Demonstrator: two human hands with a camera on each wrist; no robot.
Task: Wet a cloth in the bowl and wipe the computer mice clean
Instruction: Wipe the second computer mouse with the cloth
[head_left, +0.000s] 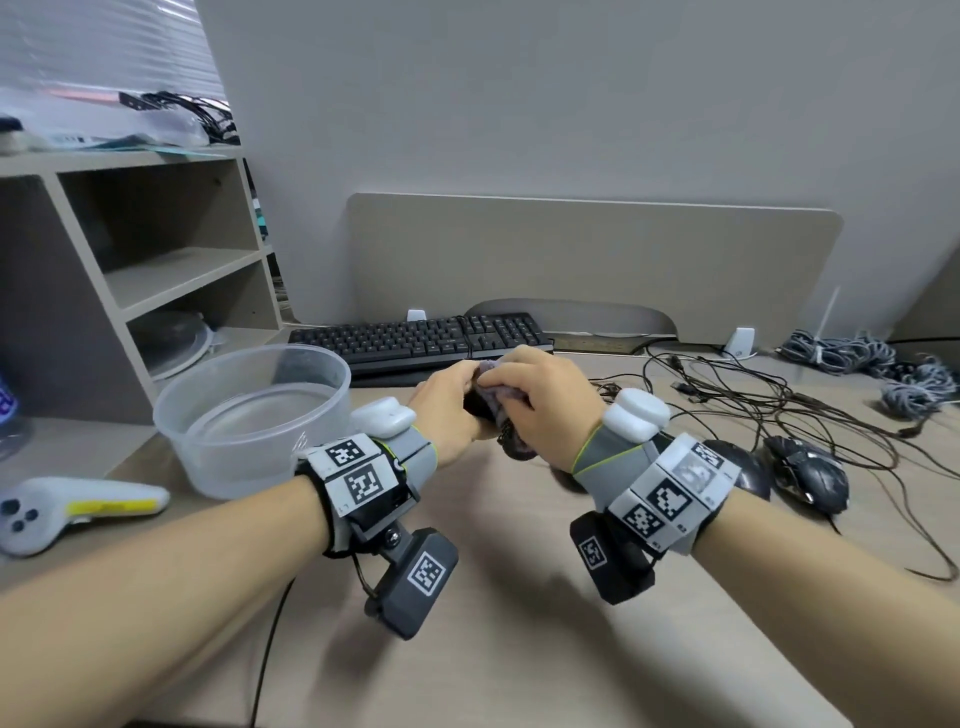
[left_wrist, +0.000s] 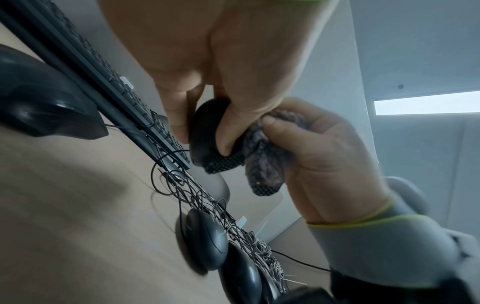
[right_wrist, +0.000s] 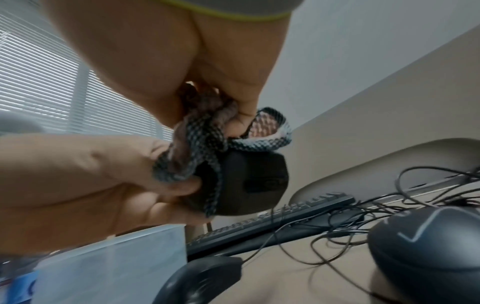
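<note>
My left hand (head_left: 454, 402) holds a black computer mouse (left_wrist: 205, 127) above the desk, thumb and fingers curled round its body. My right hand (head_left: 527, 387) grips a bunched grey-purple cloth (left_wrist: 262, 164) and presses it against the mouse's (right_wrist: 254, 181) side. In the right wrist view the cloth (right_wrist: 197, 139) drapes over the mouse's rear. A clear plastic bowl (head_left: 208, 457) with water stands at the left of the hands. Two more black mice (head_left: 743, 467) (head_left: 810, 473) lie on the desk to the right, and another mouse (right_wrist: 202, 281) lies under the hands.
A black keyboard (head_left: 421, 340) lies just behind the hands. Tangled mouse cables (head_left: 753, 395) and grey cable bundles (head_left: 883, 369) spread over the right of the desk. A shelf unit (head_left: 130, 260) stands at the left, with a white controller (head_left: 72, 509) in front.
</note>
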